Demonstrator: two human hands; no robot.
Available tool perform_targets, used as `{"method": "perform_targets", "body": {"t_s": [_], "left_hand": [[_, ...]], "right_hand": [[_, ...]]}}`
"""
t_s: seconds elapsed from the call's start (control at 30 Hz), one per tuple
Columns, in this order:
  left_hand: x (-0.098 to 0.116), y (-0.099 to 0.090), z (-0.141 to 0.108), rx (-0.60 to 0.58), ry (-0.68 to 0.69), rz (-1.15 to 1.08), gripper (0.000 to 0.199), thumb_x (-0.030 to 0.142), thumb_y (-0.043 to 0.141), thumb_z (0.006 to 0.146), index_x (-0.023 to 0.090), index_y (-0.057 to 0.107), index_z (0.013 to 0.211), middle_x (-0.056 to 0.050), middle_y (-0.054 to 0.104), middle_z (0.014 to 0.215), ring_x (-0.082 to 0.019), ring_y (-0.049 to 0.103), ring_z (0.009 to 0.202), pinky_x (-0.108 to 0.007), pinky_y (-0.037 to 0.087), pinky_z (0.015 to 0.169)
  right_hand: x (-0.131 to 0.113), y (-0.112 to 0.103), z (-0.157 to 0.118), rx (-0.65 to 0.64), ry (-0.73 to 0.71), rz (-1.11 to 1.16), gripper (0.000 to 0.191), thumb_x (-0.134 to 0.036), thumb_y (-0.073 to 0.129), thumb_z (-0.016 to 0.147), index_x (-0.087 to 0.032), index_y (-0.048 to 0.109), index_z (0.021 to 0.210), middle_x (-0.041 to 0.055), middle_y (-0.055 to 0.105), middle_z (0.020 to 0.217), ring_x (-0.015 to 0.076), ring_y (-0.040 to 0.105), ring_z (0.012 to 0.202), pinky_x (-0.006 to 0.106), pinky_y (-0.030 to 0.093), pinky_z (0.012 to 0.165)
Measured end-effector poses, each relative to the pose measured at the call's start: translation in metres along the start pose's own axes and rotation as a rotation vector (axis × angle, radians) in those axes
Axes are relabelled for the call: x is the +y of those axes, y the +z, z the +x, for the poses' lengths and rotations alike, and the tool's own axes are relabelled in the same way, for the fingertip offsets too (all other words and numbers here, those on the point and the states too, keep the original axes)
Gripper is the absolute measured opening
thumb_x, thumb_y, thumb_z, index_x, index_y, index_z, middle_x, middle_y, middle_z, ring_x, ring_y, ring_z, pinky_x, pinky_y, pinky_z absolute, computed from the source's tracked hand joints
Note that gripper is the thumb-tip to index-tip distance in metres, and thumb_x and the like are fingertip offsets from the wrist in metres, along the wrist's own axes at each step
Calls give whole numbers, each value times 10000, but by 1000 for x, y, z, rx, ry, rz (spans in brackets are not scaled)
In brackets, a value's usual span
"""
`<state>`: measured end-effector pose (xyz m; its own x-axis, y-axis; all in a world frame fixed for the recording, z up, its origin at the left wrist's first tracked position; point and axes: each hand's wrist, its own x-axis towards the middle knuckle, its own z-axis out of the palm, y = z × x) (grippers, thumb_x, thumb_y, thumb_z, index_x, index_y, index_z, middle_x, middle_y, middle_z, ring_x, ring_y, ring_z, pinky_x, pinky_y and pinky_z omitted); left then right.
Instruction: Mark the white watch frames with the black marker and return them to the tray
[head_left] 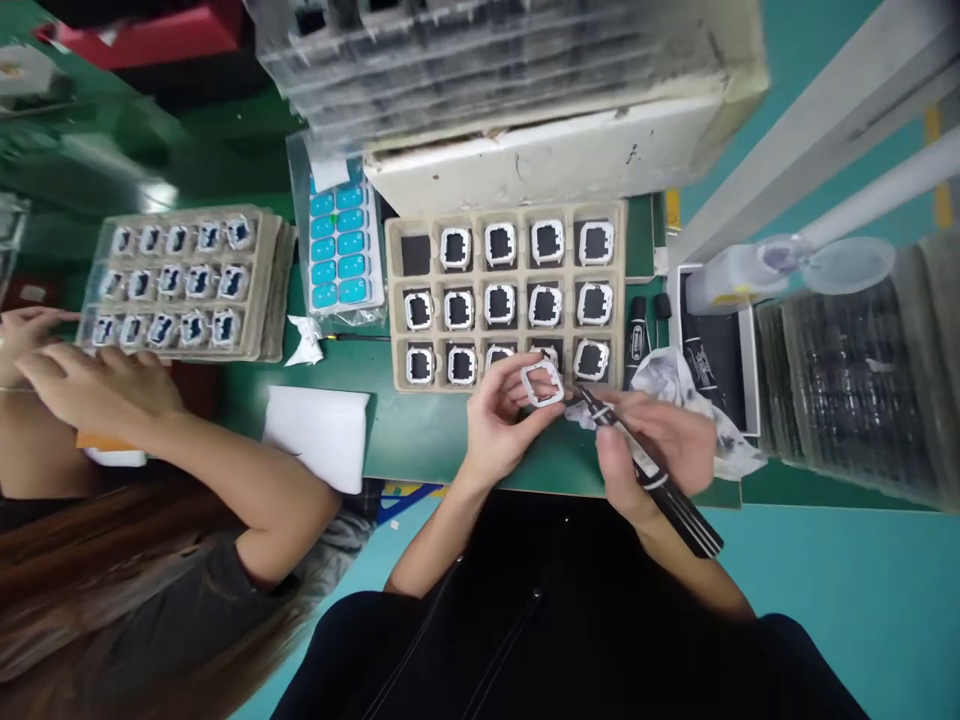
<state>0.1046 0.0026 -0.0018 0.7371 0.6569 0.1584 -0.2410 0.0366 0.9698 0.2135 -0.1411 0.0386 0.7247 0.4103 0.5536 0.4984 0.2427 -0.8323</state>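
My left hand [499,415] pinches a small white square frame [541,383] just in front of a beige cardboard tray [396,315]. The tray's pockets hold several similar white frames with black centres. My right hand [660,445] grips a black marker pen [652,475], its tip pointing at the frame's right side. A crumpled white cloth [679,385] lies under and behind my right hand.
A co-worker's hands [82,380] rest at the left by a second tray of parts [187,285]. A sheet of blue stickers [337,245], a white pad [319,435], spare markers [637,335], a white box [555,160] and stacked clear trays [855,380] surround the work area.
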Motion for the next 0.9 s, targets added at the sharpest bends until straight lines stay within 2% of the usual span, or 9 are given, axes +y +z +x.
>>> {"method": "perform_targets", "body": {"t_s": [0.07,0.13,0.23,0.33,0.43,0.67,0.8,0.9], "left_hand": [[-2,3,-4,-7,14,51,599,388,1013,1009,275,705,1510,-56,869,1229,-193,914,1070,-300,781,1009],[-2,5,-7,-29,6,93,576,410,993,1027,242,706,1497,-78,882,1240,-203,918,1071,-309,780,1014],[-2,7,-11,-55,-15,140,539,400,999,1016,218,727,1445,-77,897,1211,-212,926,1073,-304,779,1019],[-2,9,-15,-41,2,171,524,350,1006,1007,224,740,1440,-61,906,1194,-195,926,1073,-280,772,1038],[-3,10,-18,-29,22,225,495,335,988,1018,234,749,1440,-54,913,1191,-187,924,1052,-284,777,1039],[-1,10,-19,-13,51,339,438,378,955,1045,275,781,1434,-58,918,1207,-201,924,998,-329,806,955],[0,9,-19,-3,69,362,433,389,947,1054,269,787,1438,-56,916,1203,-186,917,988,-304,796,935],[0,8,-20,-5,72,364,429,369,947,1052,261,785,1434,-52,916,1177,-177,910,965,-289,786,916]], "right_hand": [[-1,8,0,-42,70,103,324,-126,833,1024,-263,699,1285,-34,668,877,211,784,849,539,811,1025],[1,11,-1,-59,76,143,259,-99,828,1013,-250,714,1190,-46,648,857,174,711,773,586,798,1100],[6,8,-3,-50,98,94,218,-104,840,1014,-258,732,1125,-50,661,842,192,753,776,578,816,1062],[8,4,-5,-67,103,-10,212,-128,875,1011,-269,747,1103,-27,746,881,260,886,937,470,825,981],[6,3,-4,-69,60,-117,196,-134,864,1032,-272,733,1081,-22,788,888,294,929,1055,375,805,891],[1,8,1,-83,6,-181,203,-107,795,1063,-276,686,1085,-47,749,833,285,930,1011,406,825,857],[1,9,-1,-84,-10,-144,247,-44,796,1014,-256,692,1087,-48,743,839,281,927,1072,376,815,904],[1,9,-1,-71,6,-146,264,-37,796,1008,-270,701,1090,-52,735,844,258,920,1013,395,825,940]]}}
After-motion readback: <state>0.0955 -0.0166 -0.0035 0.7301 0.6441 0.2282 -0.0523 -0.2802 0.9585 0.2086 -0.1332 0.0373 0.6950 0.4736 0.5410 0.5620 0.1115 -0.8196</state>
